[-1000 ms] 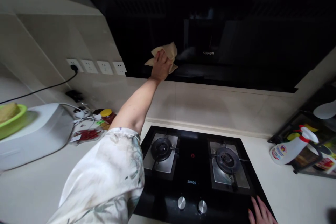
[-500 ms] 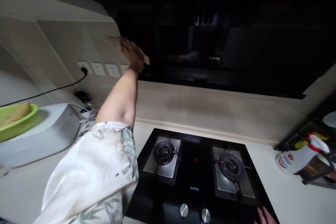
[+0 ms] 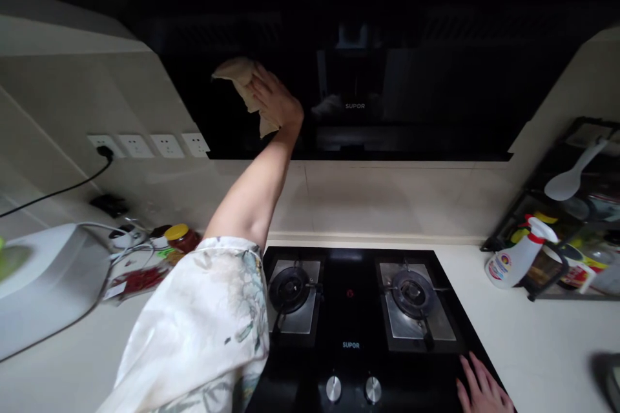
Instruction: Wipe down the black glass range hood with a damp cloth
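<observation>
Change since earlier: half a second ago the left hand [image 3: 275, 102] had the beige cloth up at the far-left corner of the hood, against the pale wall; now hand and cloth have swung right, back onto the dark glass.
Cloth: the crumpled beige wiping cloth [image 3: 242, 80] is pressed against the glossy black range-hood panel [image 3: 416, 97], left of its white brand lettering.
Left hand: fingers spread flat over the cloth, pinning rather than gripping it; part of the cloth sticks out up and to the left of the fingertips, and a corner hangs below the palm.
Right hand: the right hand [image 3: 482, 387] lies open, fingers flat, on the near-right corner of the black glass gas hob [image 3: 353, 316], holding nothing (only partly in view).
Risk: my guess is that the long reach over the burners could drag the loose floral sleeve [image 3: 203, 329] across the left burner, and the cloth could slip from under the flat fingers.
Around: white spray bottle with a red trigger [image 3: 516, 258] far right on the counter; yellow-lidded jar [image 3: 180, 237] left, near the wall sockets.
</observation>
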`<control>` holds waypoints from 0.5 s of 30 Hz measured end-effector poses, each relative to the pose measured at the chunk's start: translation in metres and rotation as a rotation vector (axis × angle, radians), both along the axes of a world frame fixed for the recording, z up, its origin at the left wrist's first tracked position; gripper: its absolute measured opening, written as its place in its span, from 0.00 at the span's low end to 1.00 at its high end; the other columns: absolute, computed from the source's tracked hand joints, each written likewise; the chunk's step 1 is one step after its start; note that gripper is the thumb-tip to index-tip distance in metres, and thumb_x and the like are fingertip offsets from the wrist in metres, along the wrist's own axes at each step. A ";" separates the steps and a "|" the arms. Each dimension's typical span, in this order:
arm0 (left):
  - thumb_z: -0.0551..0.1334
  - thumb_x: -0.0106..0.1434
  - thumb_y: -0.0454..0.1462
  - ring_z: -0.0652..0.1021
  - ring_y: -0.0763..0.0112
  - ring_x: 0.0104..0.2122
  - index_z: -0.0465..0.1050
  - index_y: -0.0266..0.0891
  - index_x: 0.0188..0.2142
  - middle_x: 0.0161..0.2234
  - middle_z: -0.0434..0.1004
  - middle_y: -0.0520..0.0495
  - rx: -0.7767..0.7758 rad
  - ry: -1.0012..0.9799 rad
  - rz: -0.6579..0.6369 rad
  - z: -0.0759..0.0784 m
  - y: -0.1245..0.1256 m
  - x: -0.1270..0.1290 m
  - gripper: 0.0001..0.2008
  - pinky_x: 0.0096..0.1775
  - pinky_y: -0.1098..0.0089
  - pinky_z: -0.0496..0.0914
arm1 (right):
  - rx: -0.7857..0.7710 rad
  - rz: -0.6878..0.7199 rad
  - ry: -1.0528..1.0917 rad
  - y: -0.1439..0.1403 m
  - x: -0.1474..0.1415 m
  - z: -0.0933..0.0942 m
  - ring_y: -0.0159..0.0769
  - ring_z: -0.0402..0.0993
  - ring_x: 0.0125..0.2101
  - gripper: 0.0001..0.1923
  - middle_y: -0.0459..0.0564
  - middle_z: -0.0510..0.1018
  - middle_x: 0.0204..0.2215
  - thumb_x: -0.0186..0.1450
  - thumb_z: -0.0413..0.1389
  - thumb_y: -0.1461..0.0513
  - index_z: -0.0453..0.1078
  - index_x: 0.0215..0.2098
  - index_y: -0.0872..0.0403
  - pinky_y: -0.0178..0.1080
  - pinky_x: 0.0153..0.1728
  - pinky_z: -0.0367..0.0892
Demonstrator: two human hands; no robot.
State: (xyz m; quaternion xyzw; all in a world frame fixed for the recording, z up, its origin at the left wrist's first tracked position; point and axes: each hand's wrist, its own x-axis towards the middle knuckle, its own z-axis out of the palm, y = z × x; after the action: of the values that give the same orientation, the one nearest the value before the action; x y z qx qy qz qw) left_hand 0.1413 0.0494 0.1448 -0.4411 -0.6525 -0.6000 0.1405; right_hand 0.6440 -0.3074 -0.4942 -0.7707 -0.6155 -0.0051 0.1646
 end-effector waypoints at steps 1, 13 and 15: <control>0.42 0.82 0.35 0.43 0.51 0.80 0.40 0.26 0.81 0.82 0.38 0.33 -0.009 0.029 -0.036 -0.004 -0.001 0.011 0.32 0.78 0.46 0.39 | 0.008 -0.004 -0.005 0.000 -0.002 0.002 0.52 0.70 0.68 0.44 0.51 0.68 0.73 0.70 0.37 0.41 0.78 0.69 0.52 0.57 0.63 0.72; 0.50 0.80 0.35 0.47 0.65 0.81 0.73 0.43 0.70 0.77 0.61 0.46 -0.219 0.906 -0.579 -0.101 0.020 0.146 0.24 0.83 0.57 0.40 | 0.016 0.007 -0.040 0.000 -0.011 0.006 0.51 0.69 0.70 0.43 0.51 0.66 0.74 0.73 0.34 0.42 0.76 0.69 0.51 0.55 0.64 0.70; 0.51 0.80 0.36 0.50 0.63 0.81 0.73 0.41 0.70 0.77 0.62 0.44 -0.248 1.070 -0.650 -0.107 0.026 0.163 0.24 0.83 0.55 0.42 | 0.012 0.007 -0.052 -0.001 -0.011 0.006 0.51 0.69 0.70 0.43 0.52 0.65 0.74 0.73 0.34 0.42 0.76 0.70 0.51 0.55 0.64 0.70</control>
State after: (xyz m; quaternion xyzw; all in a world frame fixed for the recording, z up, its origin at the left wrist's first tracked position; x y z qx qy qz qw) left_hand 0.3042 0.0753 0.0382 -0.8680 -0.3897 -0.2288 0.2057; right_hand 0.6329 -0.3080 -0.4885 -0.7671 -0.6224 -0.0282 0.1531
